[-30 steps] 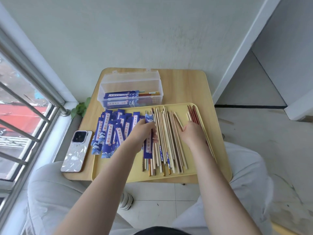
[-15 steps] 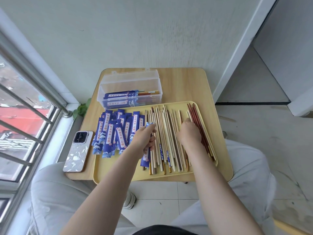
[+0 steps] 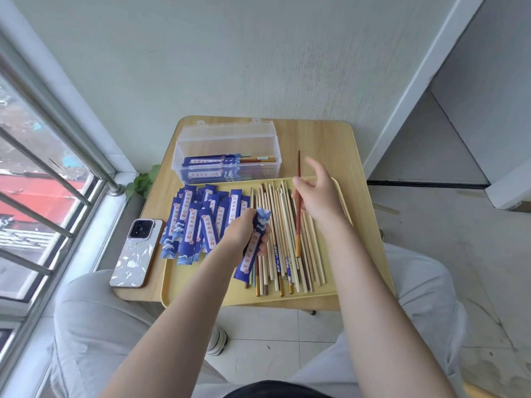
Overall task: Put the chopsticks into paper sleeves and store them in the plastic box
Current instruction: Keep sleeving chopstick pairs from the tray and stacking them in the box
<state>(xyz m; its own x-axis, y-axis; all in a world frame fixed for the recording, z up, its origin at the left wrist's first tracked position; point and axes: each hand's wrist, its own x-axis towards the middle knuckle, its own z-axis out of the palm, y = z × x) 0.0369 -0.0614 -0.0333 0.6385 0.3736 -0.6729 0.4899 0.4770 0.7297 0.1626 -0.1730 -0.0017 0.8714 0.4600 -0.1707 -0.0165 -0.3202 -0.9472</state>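
Note:
My left hand (image 3: pixel 244 234) grips a blue paper sleeve (image 3: pixel 254 248) above the yellow tray (image 3: pixel 201 291), its open mouth pointing away from me. My right hand (image 3: pixel 319 193) pinches a dark red chopstick (image 3: pixel 298 202) and holds it lifted over the row of loose chopsticks (image 3: pixel 284 239) lying on the tray. A pile of empty blue sleeves (image 3: pixel 198 222) covers the tray's left part. The clear plastic box (image 3: pixel 227 153) stands behind the tray with its lid open and several sleeved chopsticks inside.
A phone (image 3: pixel 136 251) lies on the small wooden table (image 3: pixel 330 145) left of the tray. A window with metal bars is at the left, a wall is behind the table, and my knees are under the table's front edge.
My right hand has lifted a dark red chopstick off the tray's right side. My left hand has raised the blue sleeve and turned it more upright.

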